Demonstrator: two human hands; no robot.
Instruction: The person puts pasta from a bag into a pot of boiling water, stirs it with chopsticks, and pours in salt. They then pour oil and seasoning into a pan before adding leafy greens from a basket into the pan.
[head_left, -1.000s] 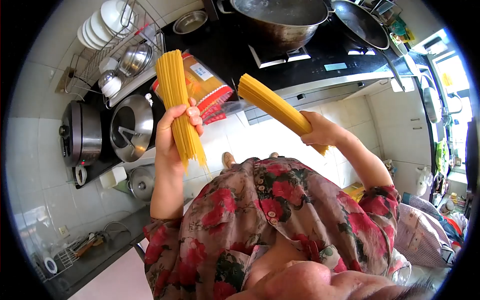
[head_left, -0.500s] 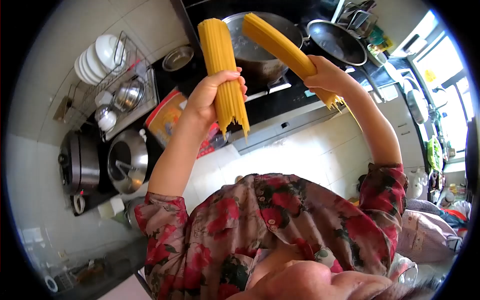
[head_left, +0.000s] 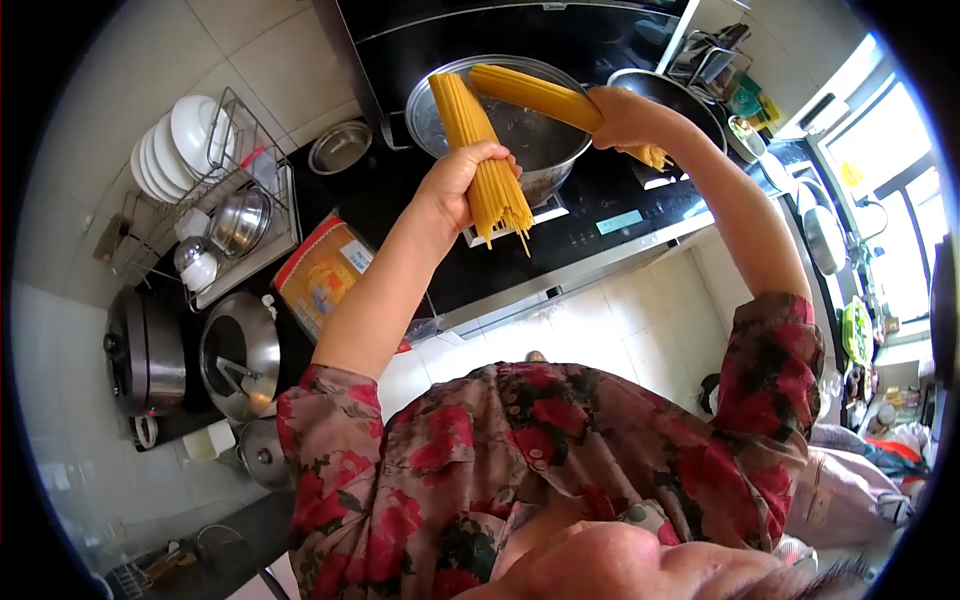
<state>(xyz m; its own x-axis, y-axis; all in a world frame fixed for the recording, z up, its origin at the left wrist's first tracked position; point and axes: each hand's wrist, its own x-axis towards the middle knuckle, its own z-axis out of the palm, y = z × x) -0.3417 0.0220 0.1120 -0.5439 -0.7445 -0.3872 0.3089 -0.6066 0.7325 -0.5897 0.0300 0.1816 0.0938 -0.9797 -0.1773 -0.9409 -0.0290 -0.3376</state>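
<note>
My left hand [head_left: 462, 182] is closed around a thick bundle of dry spaghetti [head_left: 467, 118], its far end over the left part of a large metal pot [head_left: 574, 163]. My right hand [head_left: 630, 120] grips a second spaghetti bundle [head_left: 530, 94], which points left across the pot. The far ends of both bundles nearly meet above the pot. Uneven strand ends stick out on the near side of each hand. Liquid shows inside the pot, which stands on a black stove [head_left: 520, 262]; part of it is hidden by the bundles.
A frying pan [head_left: 690, 100] sits right of the pot, partly behind my right hand. Left are a small metal bowl [head_left: 340, 147], an orange package [head_left: 325, 275], a dish rack [head_left: 285, 215] with white plates [head_left: 200, 135], a wok [head_left: 255, 350] and a dark cooker [head_left: 160, 350].
Both hands have moved forward with their bundles, bringing the bundles' far ends closer together over the pot. The camera view has shifted, showing more of the pot and stove.
</note>
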